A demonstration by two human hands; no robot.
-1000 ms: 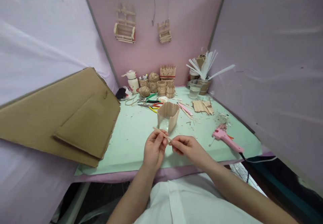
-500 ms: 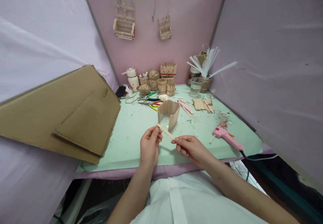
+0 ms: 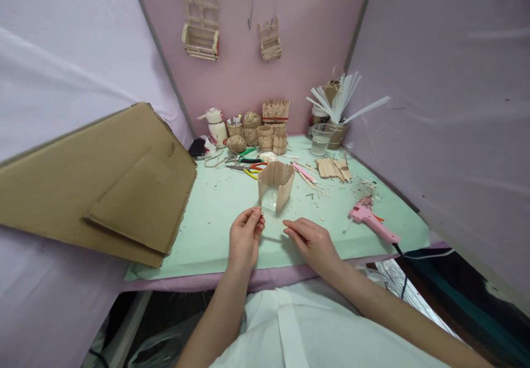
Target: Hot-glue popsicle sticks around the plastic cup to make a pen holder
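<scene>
My left hand is closed in a pinch at the table's front, thumb on top, on one end of a pale wooden craft stick. Opposite it, my right hand has its thumb and forefinger pinched near the other end. The stick hardly stands out between the hands, though a thin shadow lies below. Just beyond the fingers is an open-topped holder made of upright craft sticks, with a clear side toward me. Neither hand grips the holder.
A pink glue gun lies at right. Behind are flat craft sticks, a pink cutter, pliers, twine balls and a water cup. Cardboard sheets lean at left. Small wooden racks hang on the back wall.
The craft stick, plainly visible across both hands before, now barely shows. My right fingertips have risen slightly, and the right hand has turned a little. My left hand has hardly moved.
</scene>
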